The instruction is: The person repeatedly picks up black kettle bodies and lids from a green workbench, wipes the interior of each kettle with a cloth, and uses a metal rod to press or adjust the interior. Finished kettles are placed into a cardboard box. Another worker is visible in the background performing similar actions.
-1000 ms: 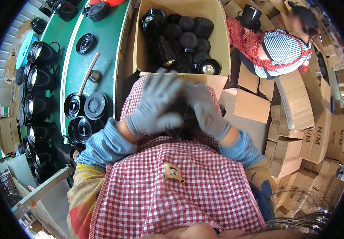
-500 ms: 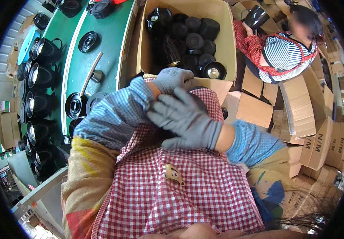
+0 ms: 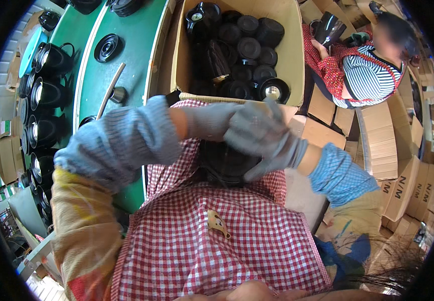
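Observation:
Both my hands wear grey work gloves. My left hand [image 3: 209, 122] reaches across in front of me; its fingers are hidden behind my other hand. My right hand [image 3: 262, 133], blurred by motion, lies over the left fingers, with its thumb stretched out apart. Just below the hands, on my red-checked apron [image 3: 222, 220], rests a black round object [image 3: 224, 163], partly covered; its kind is not clear. Ahead is an open cardboard box [image 3: 297, 55] holding several black lids [image 3: 249, 48], a dark pot-like vessel [image 3: 197, 22] and a round black piece with a shiny centre [image 3: 273, 91].
A green work surface [image 3: 89, 75] to the left carries a row of black pots [image 3: 48, 93], a black lid [image 3: 109, 47] and a curved strip with a small metal cup [image 3: 118, 94]. Cardboard cartons [image 3: 382, 135] crowd the right. There a person [image 3: 365, 75] holds a black vessel [image 3: 330, 29].
My right hand has moved right and up, from my left wrist onto the left fingers. My left hand has lowered slightly, and more of the black round object shows beneath.

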`<state>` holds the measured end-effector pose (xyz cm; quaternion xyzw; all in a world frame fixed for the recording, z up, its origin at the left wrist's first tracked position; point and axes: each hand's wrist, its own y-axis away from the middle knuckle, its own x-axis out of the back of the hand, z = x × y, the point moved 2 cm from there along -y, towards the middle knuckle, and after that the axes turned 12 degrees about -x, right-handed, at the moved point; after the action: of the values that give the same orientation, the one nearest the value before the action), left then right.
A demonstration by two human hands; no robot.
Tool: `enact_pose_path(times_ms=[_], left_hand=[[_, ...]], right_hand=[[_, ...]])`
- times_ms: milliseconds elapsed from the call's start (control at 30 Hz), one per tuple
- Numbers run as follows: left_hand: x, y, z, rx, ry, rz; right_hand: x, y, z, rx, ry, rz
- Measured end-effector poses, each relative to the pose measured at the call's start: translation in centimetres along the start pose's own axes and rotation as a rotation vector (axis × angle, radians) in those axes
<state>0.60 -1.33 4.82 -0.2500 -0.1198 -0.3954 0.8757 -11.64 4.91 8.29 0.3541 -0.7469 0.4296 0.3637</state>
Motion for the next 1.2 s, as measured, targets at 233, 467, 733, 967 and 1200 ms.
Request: enact_pose_path(times_ms=[233, 467, 733, 967, 1200], left_hand=[[-0.2, -4.6, 2.1, 0.168, -0.374, -0.608], [-0.2, 0.9, 0.6, 0.178, -0.037, -0.170], [1.5, 1.4, 0.4, 0.051, -0.014, -0.315], [-0.3, -1.2, -0.2, 0.381, -0.150, -0.513], [1.2, -0.3, 0.8, 0.100, -0.082, -0.458]], right_hand=[[0.6, -2.7, -3.3, -0.099, -0.033, -0.016], [1.5, -0.5, 1.0, -0.102, -0.239, -0.340], [-3.1, -0.5, 3.4, 0.598, -0.880, -0.130], [-2.0, -1.9, -2.8, -0.113, -0.148, -0.185], [1.0, 0.0, 0.3, -0.192, -0.194, -0.226]])
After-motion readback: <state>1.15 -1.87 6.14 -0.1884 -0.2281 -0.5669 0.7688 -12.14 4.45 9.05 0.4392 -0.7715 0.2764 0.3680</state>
